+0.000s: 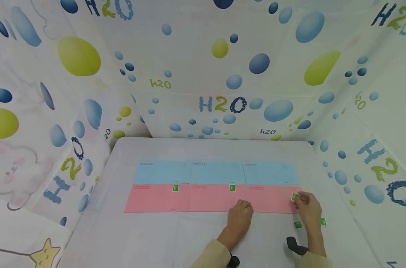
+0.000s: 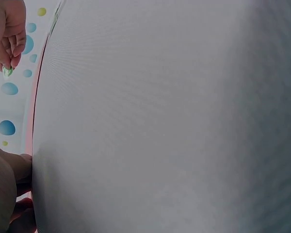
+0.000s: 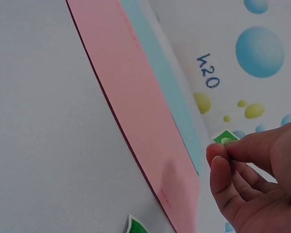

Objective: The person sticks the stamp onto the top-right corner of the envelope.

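My right hand (image 1: pixel 309 211) pinches a small green postage stamp (image 1: pixel 295 196) between thumb and fingertips, over the top right corner of the right pink envelope (image 1: pixel 270 201). In the right wrist view the stamp (image 3: pixel 226 138) shows its white border above the thumb. My left hand (image 1: pixel 239 216) rests with bent fingers at the lower edge of the pink envelopes, near where the middle pink envelope (image 1: pixel 209 201) meets the right one. Green stamps also sit at the top right of the middle envelope (image 1: pixel 232 188) and of the left pink envelope (image 1: pixel 156 201).
Three blue envelopes (image 1: pixel 218 173) lie in a row behind the pink ones, edges nearly meeting. Two loose green stamps, one left of the right wrist (image 1: pixel 298 225) and one right of it (image 1: pixel 323 222), lie on the white table (image 1: pixel 149 238). Patterned cloth (image 1: pixel 189 56) surrounds the table.
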Demonstrator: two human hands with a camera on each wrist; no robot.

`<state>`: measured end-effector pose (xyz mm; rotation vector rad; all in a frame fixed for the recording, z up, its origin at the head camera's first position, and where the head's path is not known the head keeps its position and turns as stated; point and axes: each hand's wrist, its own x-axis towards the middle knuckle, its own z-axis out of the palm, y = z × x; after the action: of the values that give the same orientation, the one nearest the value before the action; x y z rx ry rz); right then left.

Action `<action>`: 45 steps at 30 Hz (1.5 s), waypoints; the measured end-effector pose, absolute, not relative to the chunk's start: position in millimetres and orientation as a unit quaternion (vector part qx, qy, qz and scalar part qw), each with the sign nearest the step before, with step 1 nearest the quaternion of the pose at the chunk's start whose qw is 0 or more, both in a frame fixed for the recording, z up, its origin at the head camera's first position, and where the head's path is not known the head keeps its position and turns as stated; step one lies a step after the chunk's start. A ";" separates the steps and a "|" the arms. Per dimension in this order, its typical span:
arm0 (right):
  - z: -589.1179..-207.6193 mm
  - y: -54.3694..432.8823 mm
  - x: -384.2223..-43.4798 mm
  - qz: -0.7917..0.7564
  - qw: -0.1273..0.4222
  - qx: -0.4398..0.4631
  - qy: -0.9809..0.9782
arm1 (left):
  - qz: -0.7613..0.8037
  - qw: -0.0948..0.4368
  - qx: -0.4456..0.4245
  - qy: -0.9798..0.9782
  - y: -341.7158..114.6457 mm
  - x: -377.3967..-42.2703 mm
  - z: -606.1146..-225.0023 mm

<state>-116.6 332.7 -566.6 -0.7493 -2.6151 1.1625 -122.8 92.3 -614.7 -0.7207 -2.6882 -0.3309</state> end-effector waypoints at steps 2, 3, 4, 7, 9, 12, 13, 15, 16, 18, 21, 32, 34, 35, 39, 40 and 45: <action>-566.6 335.0 -121.2 0.388 0.088 -0.256 -0.881 | -0.119 0.170 -0.252 -0.945 91.9 -123.4 -615.5; -566.6 335.8 -123.3 0.385 0.087 -0.258 -0.882 | -0.121 0.171 -0.251 -0.945 91.7 -123.7 -616.0; -566.6 336.6 -125.3 0.384 0.087 -0.259 -0.882 | -0.121 0.172 -0.251 -0.945 91.7 -124.0 -616.7; -567.0 338.9 -131.0 0.380 0.084 -0.261 -0.884 | -0.123 0.176 -0.249 -0.944 91.3 -124.6 -617.8; -568.0 339.9 -134.4 0.381 0.084 -0.260 -0.883 | -0.124 0.178 -0.248 -0.944 91.1 -124.6 -618.0; -570.0 340.7 -138.9 0.385 0.080 -0.262 -0.881 | -0.127 0.183 -0.247 -0.943 90.6 -124.1 -617.5; -570.9 341.0 -140.4 0.387 0.079 -0.262 -0.881 | -0.130 0.184 -0.247 -0.943 90.5 -124.0 -617.6; -572.7 341.5 -143.2 0.388 0.075 -0.265 -0.880 | -0.132 0.184 -0.247 -0.942 90.5 -123.9 -618.0; -573.5 341.8 -144.6 0.388 0.072 -0.265 -0.880 | -0.131 0.184 -0.247 -0.942 90.5 -123.8 -618.6; -575.8 343.1 -147.3 0.389 0.068 -0.262 -0.881 | -0.130 0.184 -0.246 -0.943 91.1 -124.1 -619.9; -578.8 345.0 -150.5 0.387 0.057 -0.258 -0.884 | -0.132 0.184 -0.246 -0.942 91.9 -124.4 -621.5; -585.1 351.0 -159.9 0.378 0.026 -0.253 -0.890 | -0.141 0.164 -0.246 -0.945 91.6 -123.1 -618.6; -585.0 351.3 -161.0 0.375 0.022 -0.256 -0.891 | -0.141 0.163 -0.247 -0.945 91.5 -122.5 -617.3; -585.0 351.4 -161.6 0.373 0.021 -0.255 -0.892 | -0.142 0.163 -0.246 -0.945 91.5 -122.3 -617.0; -585.2 351.7 -163.8 0.356 0.026 -0.250 -0.900 | -0.141 0.169 -0.246 -0.944 92.3 -122.3 -617.5; -585.3 351.8 -164.4 0.354 0.029 -0.246 -0.902 | -0.141 0.172 -0.246 -0.943 92.5 -122.4 -617.7; -586.5 351.4 -166.4 0.344 0.043 -0.240 -0.907 | -0.142 0.178 -0.246 -0.942 92.9 -123.4 -619.3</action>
<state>-166.4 351.4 -586.5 -0.7349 -2.7741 1.0521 -123.4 92.9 -619.3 -0.6955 -2.6656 -0.4011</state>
